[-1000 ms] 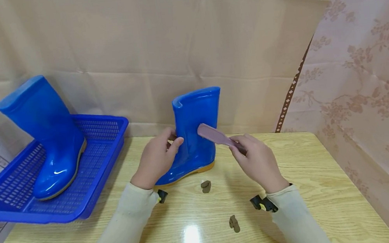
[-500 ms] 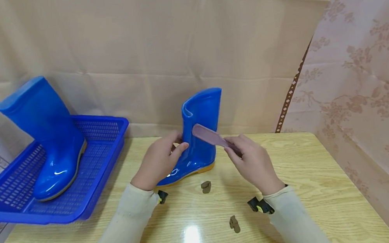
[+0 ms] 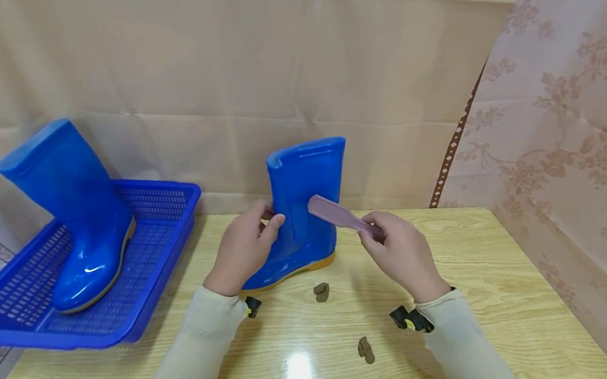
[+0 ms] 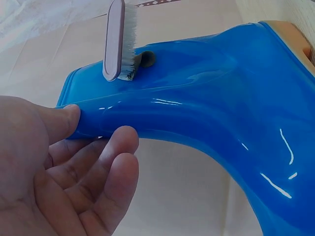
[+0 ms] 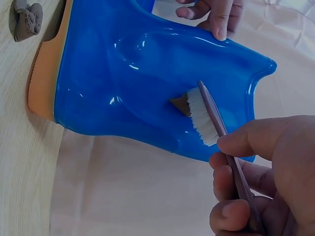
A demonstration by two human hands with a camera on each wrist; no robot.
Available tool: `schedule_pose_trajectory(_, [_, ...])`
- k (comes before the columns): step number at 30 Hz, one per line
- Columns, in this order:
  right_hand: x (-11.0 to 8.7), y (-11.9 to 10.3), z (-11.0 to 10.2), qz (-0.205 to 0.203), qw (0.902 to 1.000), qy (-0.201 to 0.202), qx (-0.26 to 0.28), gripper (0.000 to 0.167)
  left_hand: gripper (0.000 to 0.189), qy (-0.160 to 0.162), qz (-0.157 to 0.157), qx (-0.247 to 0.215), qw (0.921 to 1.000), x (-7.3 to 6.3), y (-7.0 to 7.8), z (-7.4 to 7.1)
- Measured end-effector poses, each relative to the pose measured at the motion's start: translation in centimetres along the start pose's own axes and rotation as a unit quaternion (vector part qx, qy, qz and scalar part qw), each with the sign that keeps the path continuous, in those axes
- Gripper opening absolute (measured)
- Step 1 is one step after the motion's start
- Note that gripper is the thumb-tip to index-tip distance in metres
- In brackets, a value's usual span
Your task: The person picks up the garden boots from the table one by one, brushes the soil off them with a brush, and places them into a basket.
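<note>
A blue rain boot (image 3: 304, 174) with a yellowish sole stands upright on the wooden table, toe to the left. My left hand (image 3: 243, 247) holds the front of its shaft; in the left wrist view the thumb (image 4: 66, 120) presses near the top edge. With curled fingers my right hand (image 3: 400, 253) grips the handle of a mauve brush (image 3: 333, 212). White bristles (image 5: 201, 118) meet the side of the shaft, right at a small brown mud-like lump (image 5: 181, 104) stuck there. From the head camera, the brush head hides that lump.
At the left, a blue plastic basket (image 3: 166, 282) holds a second blue boot (image 3: 82, 204), leaning. Two brown lumps lie on the table: one lump (image 3: 321, 291) beside the sole, another lump (image 3: 365, 350) nearer the front. A beige curtain (image 3: 218, 100) hangs behind.
The brush moved left against the shaft, then back right. The boot's top edge bent inward half a second ago and has straightened. The left hand shifted slightly right and back.
</note>
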State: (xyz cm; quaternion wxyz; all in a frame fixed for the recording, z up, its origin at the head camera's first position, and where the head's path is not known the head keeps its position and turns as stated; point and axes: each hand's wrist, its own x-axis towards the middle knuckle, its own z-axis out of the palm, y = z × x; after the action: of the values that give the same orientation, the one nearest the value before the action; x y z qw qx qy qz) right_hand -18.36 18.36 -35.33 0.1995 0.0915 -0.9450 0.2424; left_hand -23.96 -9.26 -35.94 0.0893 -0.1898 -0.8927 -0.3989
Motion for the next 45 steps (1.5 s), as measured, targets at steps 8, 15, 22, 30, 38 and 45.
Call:
schedule_pose_trajectory(8, [-0.1,0.0,-0.4,0.030,0.9995,-0.004,0.004,0.012,0.032,0.003,-0.019,-0.004,0.9998,0.0,0.0,0.1])
schedule_pose_trajectory(15, [-0.2,0.1,-0.5,0.038,0.9992,0.008,0.014,0.013,0.034,0.014,-0.025,0.013,0.9995,0.1,-0.1,0.2])
schedule_pose_trajectory(22, [-0.2,0.1,-1.0,0.043,0.9990,-0.001,0.016,0.013,0.034,0.019,-0.035,0.015,0.9991,0.1,-0.1,0.2])
schedule_pose_trajectory(30, [-0.4,-0.2,-1.8,0.043,0.9990,-0.009,0.011,0.014,0.034,0.017,-0.042,0.009,0.9989,0.2,-0.1,0.2])
schedule_pose_trajectory(38, [-0.3,-0.4,-1.1,-0.002,0.9998,0.006,0.021,0.011,0.032,0.003,-0.033,0.000,0.9995,0.1,0.0,0.3])
schedule_pose_trajectory(45, [-0.2,-0.2,-0.1,-0.034,0.9993,-0.012,-0.012,0.011,0.031,-0.003,-0.023,0.002,0.9997,0.2,0.3,0.3])
